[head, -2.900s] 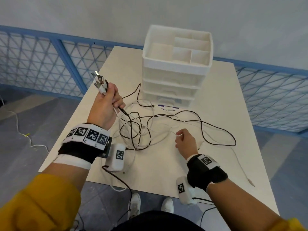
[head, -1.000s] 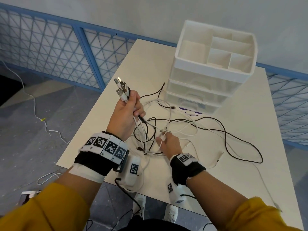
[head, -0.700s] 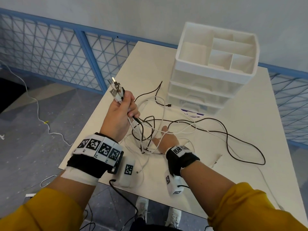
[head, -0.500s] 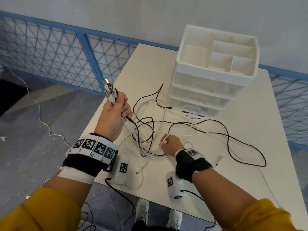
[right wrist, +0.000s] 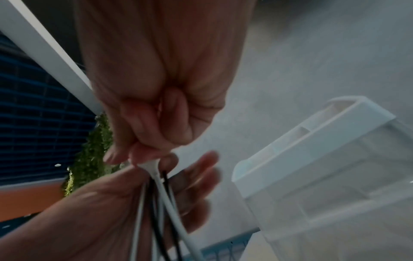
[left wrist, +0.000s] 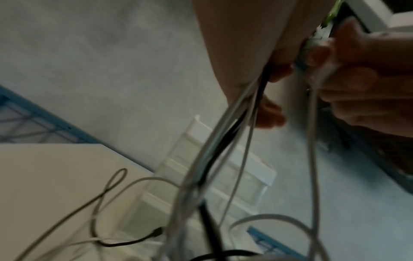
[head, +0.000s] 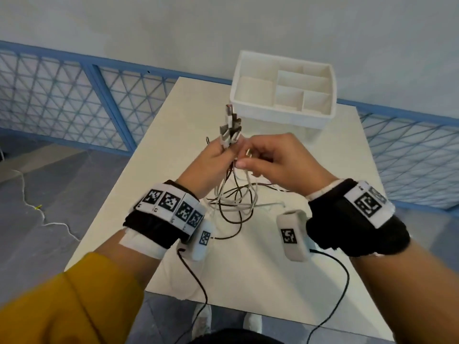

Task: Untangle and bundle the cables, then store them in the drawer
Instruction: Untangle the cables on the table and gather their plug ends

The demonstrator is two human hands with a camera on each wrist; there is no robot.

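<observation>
- Left hand (head: 211, 157) grips the gathered plug ends (head: 229, 130), raised above the table (head: 154, 150).
- Cables (head: 236, 202), light and limp, dangle in loops; best held near the plugs.
- Right hand (head: 278, 162) pinches one white cable end.
- Drawer unit (head: 283, 115) stands far right.

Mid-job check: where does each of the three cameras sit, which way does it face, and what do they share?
Head: worn on the head, looking down at the table; shows both forearms, left hand, right hand.
Left wrist: looks along the left hand past hanging cables to the drawer unit.
Right wrist: looks along the right hand, which pinches a white cable end.
Shared: cables, drawer unit.
</observation>
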